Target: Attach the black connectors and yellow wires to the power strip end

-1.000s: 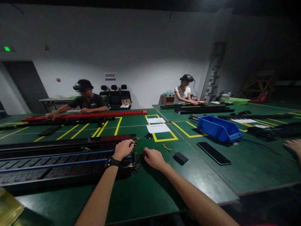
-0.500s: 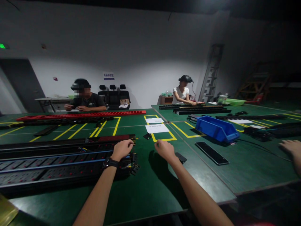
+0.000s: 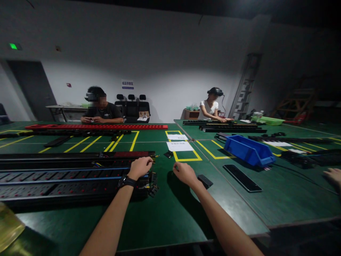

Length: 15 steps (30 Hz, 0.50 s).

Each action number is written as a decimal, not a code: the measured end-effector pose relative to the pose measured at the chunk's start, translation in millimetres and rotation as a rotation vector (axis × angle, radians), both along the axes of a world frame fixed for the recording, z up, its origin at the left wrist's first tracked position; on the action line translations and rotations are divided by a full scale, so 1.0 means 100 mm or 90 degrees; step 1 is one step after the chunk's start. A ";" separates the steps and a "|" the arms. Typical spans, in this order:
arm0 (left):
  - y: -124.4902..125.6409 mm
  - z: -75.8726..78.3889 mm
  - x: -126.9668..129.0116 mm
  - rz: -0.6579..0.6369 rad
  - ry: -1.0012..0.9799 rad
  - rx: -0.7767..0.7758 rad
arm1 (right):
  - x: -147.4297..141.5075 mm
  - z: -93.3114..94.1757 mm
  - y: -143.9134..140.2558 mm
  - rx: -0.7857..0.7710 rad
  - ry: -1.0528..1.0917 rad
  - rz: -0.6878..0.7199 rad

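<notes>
My left hand [image 3: 141, 168], with a dark watch [image 3: 126, 181] on its wrist, rests over the right end of the long black socket strips [image 3: 80, 174]. Its fingers are curled at the strip's end by a small wire end; what they hold is hidden. My right hand [image 3: 185, 173] hovers above the green table [image 3: 162, 220] to the right of the strips. Its fingers are curled together, and anything inside them cannot be made out. Loose black end pieces [image 3: 153, 185] with wires stick out at the strips' ends. A small black box [image 3: 205, 181] lies beside my right wrist.
A phone [image 3: 242, 177] and a blue bin [image 3: 249, 151] stand to the right. Paper labels [image 3: 180, 146] lie ahead, by a small black part [image 3: 168, 154]. Another person's hand [image 3: 333, 176] is at the right edge. Two people work across the table behind a red rail [image 3: 98, 127].
The view has turned slightly left. My right hand has moved a little closer to my left hand, which stays at the strip's end. The person at far left has brought their hands together.
</notes>
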State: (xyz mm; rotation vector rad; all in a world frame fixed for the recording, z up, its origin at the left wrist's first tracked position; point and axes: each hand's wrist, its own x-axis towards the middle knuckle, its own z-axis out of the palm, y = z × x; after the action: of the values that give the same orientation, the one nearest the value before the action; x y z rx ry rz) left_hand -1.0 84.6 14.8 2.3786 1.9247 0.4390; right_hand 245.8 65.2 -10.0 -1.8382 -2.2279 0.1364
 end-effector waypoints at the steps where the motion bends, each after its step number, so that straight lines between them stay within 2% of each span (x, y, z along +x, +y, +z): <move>1: 0.00 0.00 0.00 0.000 0.000 0.003 | -0.06 -0.01 -0.03 -0.001 0.002 0.023; 4: 0.00 -0.01 0.00 0.003 0.000 0.007 | -0.18 -0.01 -0.11 -0.011 -0.014 0.055; 8: 0.03 -0.05 -0.01 0.003 -0.001 0.016 | -0.20 0.02 -0.13 -0.011 -0.019 0.060; 12: 0.03 -0.07 -0.01 0.003 -0.013 0.017 | -0.07 0.07 -0.08 -0.016 -0.036 -0.008; 15: 0.03 -0.07 -0.01 0.006 -0.023 0.013 | 0.17 0.12 -0.02 -0.056 -0.029 -0.021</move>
State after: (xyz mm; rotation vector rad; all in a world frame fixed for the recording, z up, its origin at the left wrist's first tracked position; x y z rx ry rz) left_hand -1.9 87.5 7.4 2.3581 1.9255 0.5011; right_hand 262.6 62.9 1.9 -1.9409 -2.2548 0.1917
